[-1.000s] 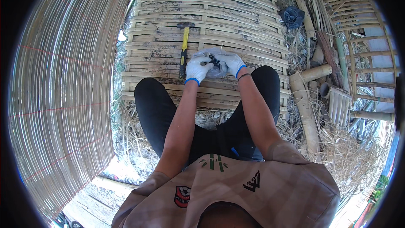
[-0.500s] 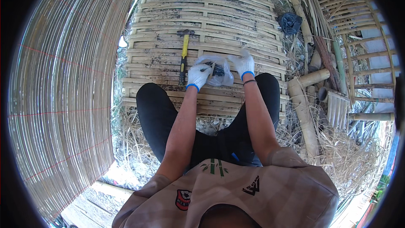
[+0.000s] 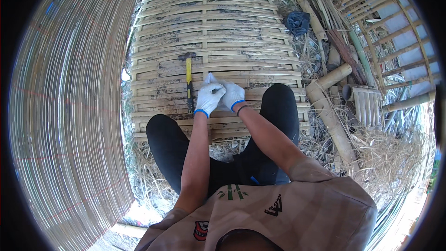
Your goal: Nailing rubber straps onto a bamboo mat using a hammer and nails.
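Observation:
My left hand, in a white knit glove with a blue cuff, is closed, thumb and fingers curled into a ring. Against it presses my right hand, gloved alike, its fingers bent in toward the left and partly hidden. Whatever lies between them is too small or covered to make out. A pale peak of a clear plastic bag shows just beyond the fingers; the hands cover the rest of it. Left of my left hand lies a hammer with a yellow and black handle, its dark head pointing away from me.
Under everything is a slatted bamboo platform. A bamboo-strip screen stands along the left. At right lie a crumpled dark plastic bag, bamboo poles and dry straw; a bamboo lattice rises behind them.
My hands, apart at either side of the plastic bag before, have come together over it. The bag's dark contents, visible earlier, are now hidden. The whole view has shifted slightly.

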A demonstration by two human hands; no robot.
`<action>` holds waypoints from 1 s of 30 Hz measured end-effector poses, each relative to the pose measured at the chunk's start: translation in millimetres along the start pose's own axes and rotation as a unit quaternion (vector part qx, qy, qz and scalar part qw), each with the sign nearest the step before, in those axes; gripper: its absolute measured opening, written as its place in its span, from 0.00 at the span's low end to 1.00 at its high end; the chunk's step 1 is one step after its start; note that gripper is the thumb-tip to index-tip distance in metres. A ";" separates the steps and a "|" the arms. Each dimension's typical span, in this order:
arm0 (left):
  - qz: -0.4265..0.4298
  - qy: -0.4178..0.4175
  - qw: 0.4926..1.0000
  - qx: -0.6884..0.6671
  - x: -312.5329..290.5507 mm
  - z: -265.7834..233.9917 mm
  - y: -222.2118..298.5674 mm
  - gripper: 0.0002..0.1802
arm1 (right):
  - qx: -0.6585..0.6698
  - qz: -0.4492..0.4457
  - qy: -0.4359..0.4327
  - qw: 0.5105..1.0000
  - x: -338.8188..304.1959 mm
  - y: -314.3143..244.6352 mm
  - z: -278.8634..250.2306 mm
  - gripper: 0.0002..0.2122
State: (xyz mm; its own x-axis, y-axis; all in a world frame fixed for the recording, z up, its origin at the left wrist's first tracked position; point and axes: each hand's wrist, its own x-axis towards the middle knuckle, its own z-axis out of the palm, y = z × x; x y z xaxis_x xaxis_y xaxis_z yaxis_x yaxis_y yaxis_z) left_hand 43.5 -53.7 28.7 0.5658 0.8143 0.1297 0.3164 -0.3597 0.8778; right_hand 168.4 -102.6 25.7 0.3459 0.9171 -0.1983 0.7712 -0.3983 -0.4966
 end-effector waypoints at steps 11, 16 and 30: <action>-0.179 0.083 0.940 -0.279 -34.4 -96.8 89.8 0.13 | 0.157 0.008 0.188 0.969 21.1 37.5 -42.3 0.10; -0.206 0.242 0.929 -0.189 -101.7 -181.3 127.4 0.06 | 0.240 0.116 0.274 0.924 28.6 117.0 -143.9 0.12; -0.261 0.299 0.916 -0.059 -183.9 -232.8 72.5 0.06 | -0.123 0.288 0.254 0.915 126.7 421.6 -239.6 0.26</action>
State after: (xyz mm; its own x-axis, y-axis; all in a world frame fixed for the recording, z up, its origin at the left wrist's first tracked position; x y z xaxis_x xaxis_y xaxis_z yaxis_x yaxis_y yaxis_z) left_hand -214.9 -123.5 175.7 -0.1680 0.9781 -0.1232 0.3206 0.1724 0.9314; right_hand 665.4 -158.8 -6.4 0.8888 0.4509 0.0827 0.4576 -0.8624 -0.2164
